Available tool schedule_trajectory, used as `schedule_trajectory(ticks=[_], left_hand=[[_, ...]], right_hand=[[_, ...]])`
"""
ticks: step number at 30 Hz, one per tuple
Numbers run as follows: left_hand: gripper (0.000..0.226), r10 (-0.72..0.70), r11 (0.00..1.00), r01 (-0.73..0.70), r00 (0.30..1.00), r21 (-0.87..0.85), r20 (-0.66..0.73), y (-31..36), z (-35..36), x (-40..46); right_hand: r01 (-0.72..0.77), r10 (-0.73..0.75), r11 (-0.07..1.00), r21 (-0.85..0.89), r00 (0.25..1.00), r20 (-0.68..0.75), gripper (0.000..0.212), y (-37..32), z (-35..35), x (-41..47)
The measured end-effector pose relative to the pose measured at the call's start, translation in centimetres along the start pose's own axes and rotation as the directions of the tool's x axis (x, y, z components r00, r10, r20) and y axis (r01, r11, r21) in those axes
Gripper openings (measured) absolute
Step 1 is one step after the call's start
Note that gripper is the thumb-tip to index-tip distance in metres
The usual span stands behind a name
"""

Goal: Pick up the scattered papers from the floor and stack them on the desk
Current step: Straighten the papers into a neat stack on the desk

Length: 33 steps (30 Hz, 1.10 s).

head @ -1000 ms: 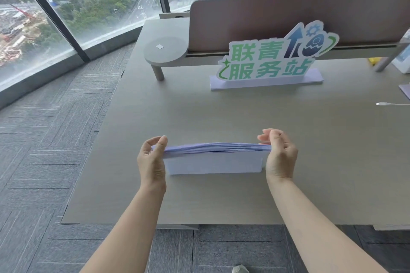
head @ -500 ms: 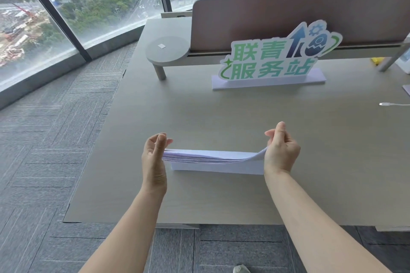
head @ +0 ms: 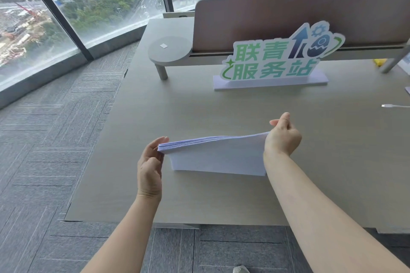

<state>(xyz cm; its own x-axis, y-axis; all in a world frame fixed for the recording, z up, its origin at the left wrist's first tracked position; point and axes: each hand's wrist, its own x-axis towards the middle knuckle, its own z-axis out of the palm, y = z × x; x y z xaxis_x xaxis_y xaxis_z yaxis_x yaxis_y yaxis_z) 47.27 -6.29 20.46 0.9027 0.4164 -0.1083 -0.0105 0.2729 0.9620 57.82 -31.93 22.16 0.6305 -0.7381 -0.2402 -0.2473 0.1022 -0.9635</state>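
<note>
Spanning most of the view, the pale wood-grain desk carries the stack of white papers, which stands on its long lower edge near the front of the desk, its upper edge sloping up toward the right. Behind it, a tan partition panel crosses the desk, with a green-lettered sign on a white base in front and a round grey shelf at its left end. The right hand pinches the stack's upper right corner, its grip curled on the sheets. The left hand lies against the stack's left edge, fingers straight, its grip wide. A white cable lies at the far right.
</note>
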Motion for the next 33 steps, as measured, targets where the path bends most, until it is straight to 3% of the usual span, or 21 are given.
schedule_trajectory(ticks=[3, 7, 12, 16, 18, 25, 29, 33], left_hand=[[0.051, -0.006, 0.973, 0.004, 1.000, 0.230, 0.009, -0.5, 0.3, -0.1], [0.021, 0.022, 0.930, -0.030, 0.999, 0.366, 0.025, -0.9, 0.8, 0.5], [0.022, -0.013, 0.959, 0.016, 1.000, 0.284, -0.012, -0.6, 0.9, 1.2], [0.017, -0.075, 0.971, 0.076, 0.997, 0.226, -0.017, -0.6, 0.9, 1.5], [0.013, -0.098, 0.972, 0.098, 0.995, 0.213, -0.011, -0.6, 0.8, 1.5], [0.017, -0.108, 0.976, 0.103, 0.994, 0.191, 0.016, -0.3, 0.0, 1.8], [0.022, -0.100, 0.979, 0.093, 0.995, 0.184, 0.028, -0.4, 0.1, 1.9], [0.024, -0.097, 0.983, 0.093, 0.995, 0.158, 0.018, -0.3, 0.9, 2.1]], right_hand=[[-0.001, 0.001, 1.000, -0.002, 1.000, 0.007, 0.051, 0.0, 0.0, -0.1], [0.037, -0.044, 0.998, 0.059, 0.992, 0.117, 0.050, 0.3, -0.3, -0.5], [0.147, -0.220, 0.968, 0.205, 0.889, 0.401, 0.048, 1.8, -2.6, -0.3], [0.200, -0.279, 0.960, 0.198, 0.770, 0.574, 0.082, 3.6, -4.0, -0.2], [0.210, -0.266, 0.964, 0.163, 0.744, 0.612, 0.087, 4.3, -4.4, -0.1], [0.235, -0.244, 0.965, 0.115, 0.646, 0.723, 0.055, 4.9, -5.5, 0.7], [0.273, -0.193, 0.962, -0.009, 0.705, 0.682, 0.029, 4.8, -5.3, 0.4], [0.260, -0.213, 0.966, 0.016, 0.753, 0.622, 0.019, 4.1, -4.5, -0.5]])
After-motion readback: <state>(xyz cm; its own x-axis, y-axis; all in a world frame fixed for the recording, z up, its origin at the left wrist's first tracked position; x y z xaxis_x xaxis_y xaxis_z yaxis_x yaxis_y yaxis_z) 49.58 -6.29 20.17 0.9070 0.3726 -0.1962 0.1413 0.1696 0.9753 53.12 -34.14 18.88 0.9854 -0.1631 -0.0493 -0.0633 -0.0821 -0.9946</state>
